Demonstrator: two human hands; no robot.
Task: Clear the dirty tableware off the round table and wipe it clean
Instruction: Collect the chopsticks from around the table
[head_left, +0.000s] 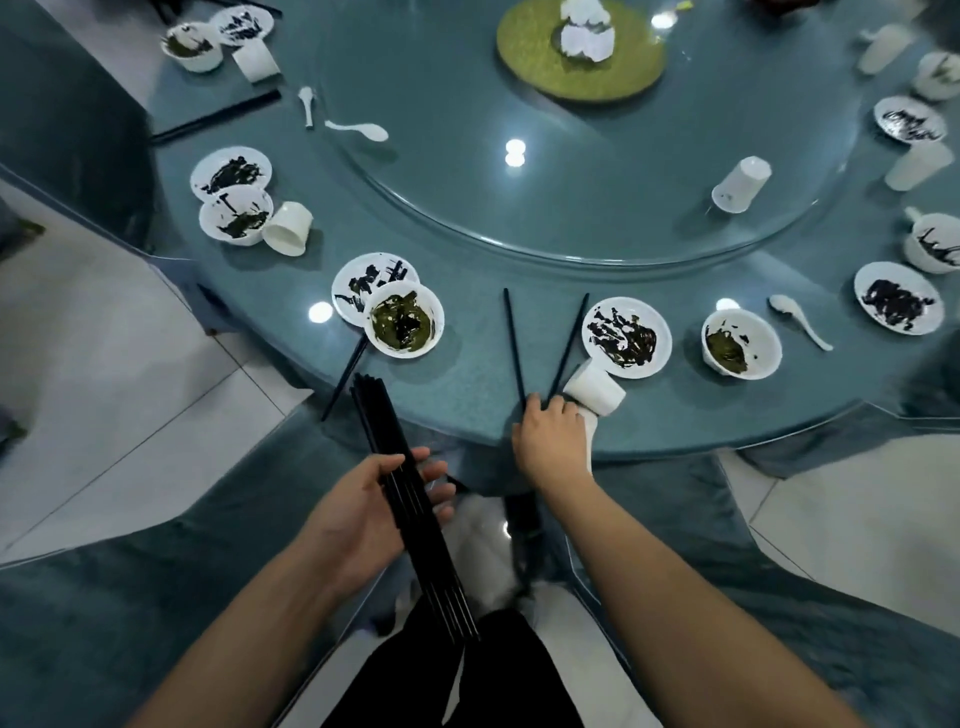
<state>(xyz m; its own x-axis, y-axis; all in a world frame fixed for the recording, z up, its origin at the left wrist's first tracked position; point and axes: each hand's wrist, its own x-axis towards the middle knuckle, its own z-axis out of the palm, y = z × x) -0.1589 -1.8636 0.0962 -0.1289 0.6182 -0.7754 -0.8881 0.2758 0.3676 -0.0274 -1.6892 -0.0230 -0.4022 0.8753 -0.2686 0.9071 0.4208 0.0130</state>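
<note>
The left hand (371, 512) grips a bundle of black chopsticks (410, 512), thumb over the top and fingers curled up from beneath; the sticks are thin, glossy and fanned slightly, their far ends reaching over the edge of the round table (467, 384) and their near ends pointing back toward the person. To the right of that grip, the right hand (550, 434) rests on the table's rim with its fingers pinching the near ends of two more black chopsticks (540, 343), which splay apart in a V away from the hand. Touching the right hand's far side lies a white cup (595, 387) tipped on its side, and just beyond it a white plate (626, 335) smeared with dark sauce. Right of that plate stands a white bowl (740, 343) with green residue. Beyond the left hand's bundle, a single chopstick (343, 382) hangs over the rim beside a bowl of green leftovers (402, 319) resting on a stained plate (363, 288).
</note>
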